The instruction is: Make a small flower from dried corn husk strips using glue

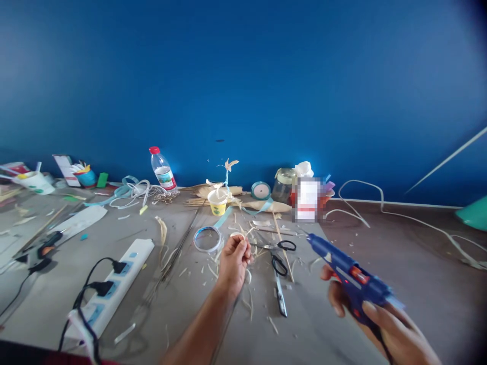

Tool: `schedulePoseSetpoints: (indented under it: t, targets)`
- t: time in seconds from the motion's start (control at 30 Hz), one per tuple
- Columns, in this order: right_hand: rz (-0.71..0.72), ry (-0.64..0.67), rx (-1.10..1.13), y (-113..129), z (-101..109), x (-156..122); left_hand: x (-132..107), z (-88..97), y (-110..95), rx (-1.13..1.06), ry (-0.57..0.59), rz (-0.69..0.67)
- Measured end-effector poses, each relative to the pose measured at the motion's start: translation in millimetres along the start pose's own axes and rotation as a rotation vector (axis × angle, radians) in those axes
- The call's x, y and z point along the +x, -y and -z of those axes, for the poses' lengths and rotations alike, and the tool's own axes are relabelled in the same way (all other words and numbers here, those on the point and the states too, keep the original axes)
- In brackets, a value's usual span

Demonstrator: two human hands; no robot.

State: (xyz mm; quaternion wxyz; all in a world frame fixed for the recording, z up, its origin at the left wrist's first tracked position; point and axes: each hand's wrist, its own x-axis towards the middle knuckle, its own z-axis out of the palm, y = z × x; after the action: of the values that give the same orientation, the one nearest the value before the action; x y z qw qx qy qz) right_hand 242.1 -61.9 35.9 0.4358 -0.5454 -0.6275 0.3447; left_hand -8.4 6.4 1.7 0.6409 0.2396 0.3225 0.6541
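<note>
Craft session at a cluttered grey table point(304, 329) set against a deep blue wall point(266, 76): your left hand point(233, 259) is closed into a loose fist. Its thumb and fingertips pinch a thin pale straw strip point(239, 235), which curls into a small loop just above the knuckles. Your right hand point(384, 324), low at the right of the view, is wrapped around the grip of a blue glue gun point(352, 276) with orange markings. The gun is tilted, its nozzle aimed up and left toward the strip but well apart from it. Between your two hands lie black-handled scissors point(277, 257) and, just below them, a slim pen-like tool point(280, 299), both flat on the table among scattered straw shavings. A clear tape ring point(207, 239) sits just left of your left hand. Farther left, a white power strip point(117, 279) lies at a slant with two black plugs in it. Along the wall stand a water bottle point(163, 170) with a red cap, a small yellow cup point(217, 204) holding a straw flower, a teal ribbon roll point(261, 190) and a glass jar point(283, 186). A white cable point(380, 203) trails across the table at the right
</note>
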Motion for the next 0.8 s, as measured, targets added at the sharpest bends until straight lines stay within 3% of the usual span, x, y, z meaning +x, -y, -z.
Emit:
schedulePoseSetpoints:
  t: [0.07,0.17,0.27,0.4,0.8]
  targets:
    - [-0.049,0.242,0.337,16,-23,11,0,0.9,-1,-0.006,-0.005,-0.002]
    - [-0.009,0.396,0.556,25,-57,24,1,2.3,-3,0.001,-0.020,-0.013]
    - [-0.040,0.489,0.616,23,-80,27,3,3.5,-2,0.003,-0.026,-0.029]
    - [-0.114,0.452,0.640,11,-91,23,3,2.8,-1,0.007,-0.039,-0.035]
    - [-0.064,0.182,0.387,-23,-100,26,-3,-2.9,-4,0.005,-0.026,-0.004]
